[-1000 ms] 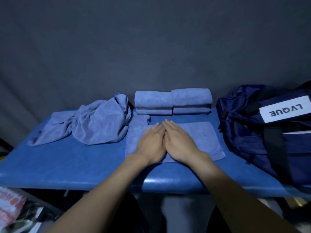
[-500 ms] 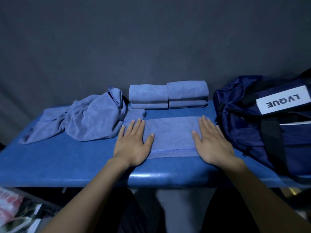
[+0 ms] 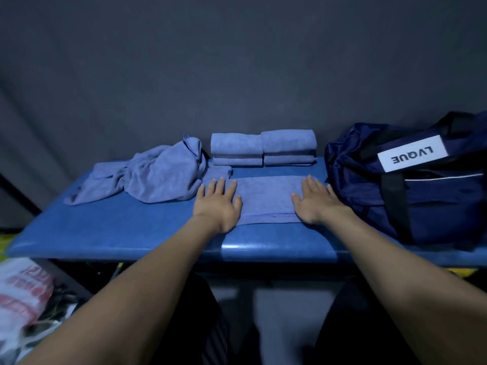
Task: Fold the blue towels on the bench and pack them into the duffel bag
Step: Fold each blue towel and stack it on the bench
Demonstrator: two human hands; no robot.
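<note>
A half-folded blue towel [image 3: 266, 197] lies flat near the front of the blue bench [image 3: 131, 233]. My left hand [image 3: 217, 204] rests palm down on its left end and my right hand [image 3: 315, 202] on its right end, fingers spread, holding nothing. Behind it, two stacks of folded towels [image 3: 263, 148] sit side by side at the back. A crumpled pile of unfolded towels [image 3: 158, 177] lies to the left. The navy duffel bag [image 3: 411, 185] with a white LVQUE label stands at the right end of the bench, close to my right hand.
A dark grey backdrop [image 3: 237, 61] hangs right behind the bench. A white and red plastic bag [image 3: 23, 293] lies on the floor at the lower left. My legs are under the bench's front edge.
My hands were together at the towel's middle, then slid apart to its two ends, flattening it. Since half a second ago they have hardly moved.
</note>
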